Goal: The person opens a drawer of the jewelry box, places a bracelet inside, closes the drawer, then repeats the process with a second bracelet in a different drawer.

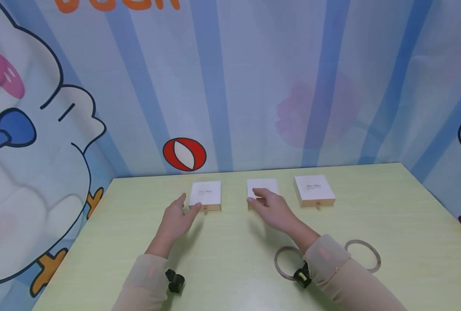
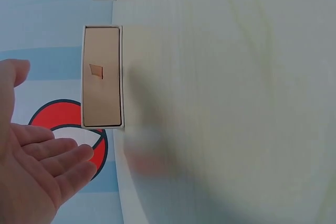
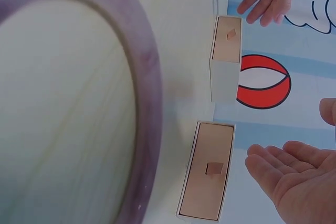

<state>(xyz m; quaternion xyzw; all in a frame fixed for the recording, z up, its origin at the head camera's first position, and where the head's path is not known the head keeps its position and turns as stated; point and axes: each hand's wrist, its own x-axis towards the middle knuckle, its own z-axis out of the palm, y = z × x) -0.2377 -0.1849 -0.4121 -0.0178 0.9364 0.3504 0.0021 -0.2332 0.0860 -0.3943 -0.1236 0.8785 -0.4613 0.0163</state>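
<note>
Three flat white boxes with tan drawer fronts and small pull tabs stand in a row along the back of the table. Beside the left box (image 1: 206, 192) is my left hand (image 1: 174, 222), thumb extended toward its front corner and overlapping it in the head view. In the left wrist view, that hand (image 2: 39, 166) has its fingers spread and its palm bare. My right hand (image 1: 275, 211) hovers at the middle box (image 1: 261, 183) and partly hides it; the right wrist view shows its fingers (image 3: 268, 166) loosely extended, holding nothing. Farther right stands the right box (image 1: 314, 188).
Two pale ring-shaped bangles lie nearer on the table (image 1: 222, 246): one bangle (image 1: 276, 262) partly under the right wrist, another bangle (image 1: 378, 259) right of the right sleeve. One looms large as a purplish bangle (image 3: 148, 103). A printed blue backdrop (image 1: 254, 86) rises directly behind the table.
</note>
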